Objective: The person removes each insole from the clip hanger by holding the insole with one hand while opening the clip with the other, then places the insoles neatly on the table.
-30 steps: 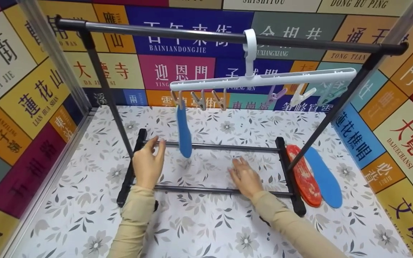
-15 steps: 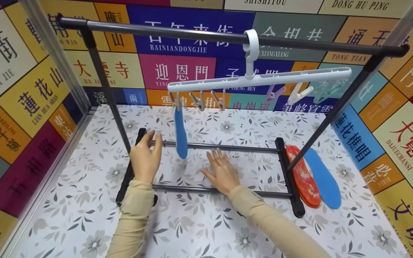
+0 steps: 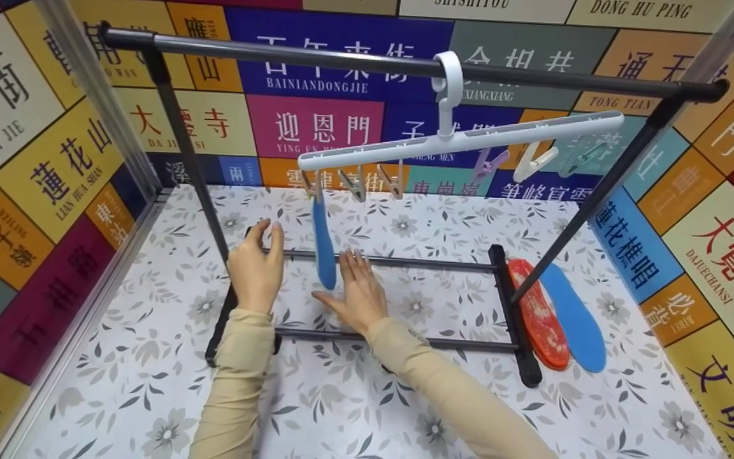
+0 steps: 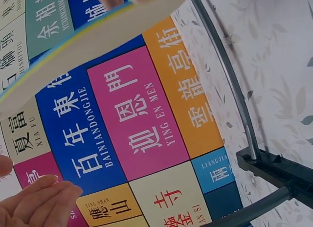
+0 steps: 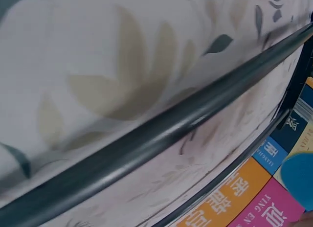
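A blue insole (image 3: 323,245) hangs upright from a clothespin (image 3: 311,185) at the left end of a white clip hanger (image 3: 462,140). To its left is my left hand (image 3: 257,268), thumb and fingers apart with nothing between them. My right hand (image 3: 359,290) lies just to its right, fingers straight and thumb spread toward the insole's lower end. The left wrist view shows the insole's pale face (image 4: 98,46) edge-up, with the left hand's fingers (image 4: 46,202) below it. A blue rounded end of the insole (image 5: 299,178) shows in the right wrist view.
The hanger hooks over the top bar (image 3: 354,60) of a black rack. Several other clothespins dangle from it. Beside the rack's right foot (image 3: 517,319) lie a red insole (image 3: 540,315) and another blue insole (image 3: 574,319) on the floral surface. Two lower bars cross beneath the hands.
My right hand has moved left, up to the hanging insole. The left hand has shifted slightly away from me. The hanger has turned a little, its right end now higher in view.
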{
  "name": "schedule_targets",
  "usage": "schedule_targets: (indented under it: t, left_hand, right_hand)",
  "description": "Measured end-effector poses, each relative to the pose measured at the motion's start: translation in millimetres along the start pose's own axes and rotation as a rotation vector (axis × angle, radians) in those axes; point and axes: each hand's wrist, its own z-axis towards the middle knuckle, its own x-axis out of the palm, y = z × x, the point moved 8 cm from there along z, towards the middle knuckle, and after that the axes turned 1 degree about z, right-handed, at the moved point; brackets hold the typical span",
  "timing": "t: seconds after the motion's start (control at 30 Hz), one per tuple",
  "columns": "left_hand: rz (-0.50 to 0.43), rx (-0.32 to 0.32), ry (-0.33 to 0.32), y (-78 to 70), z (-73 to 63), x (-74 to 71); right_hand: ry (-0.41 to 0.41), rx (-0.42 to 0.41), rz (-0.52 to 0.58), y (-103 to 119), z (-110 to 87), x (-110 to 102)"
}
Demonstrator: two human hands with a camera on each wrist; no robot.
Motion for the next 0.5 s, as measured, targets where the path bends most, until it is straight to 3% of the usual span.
schedule_targets:
  t: [0.5]
  left_hand:
    - [-0.025, 0.022, 0.001, -29.1, 19.7, -8.9]
  right_hand:
    - [-0.081, 0.017, -0.022, 15, 9.0, -1]
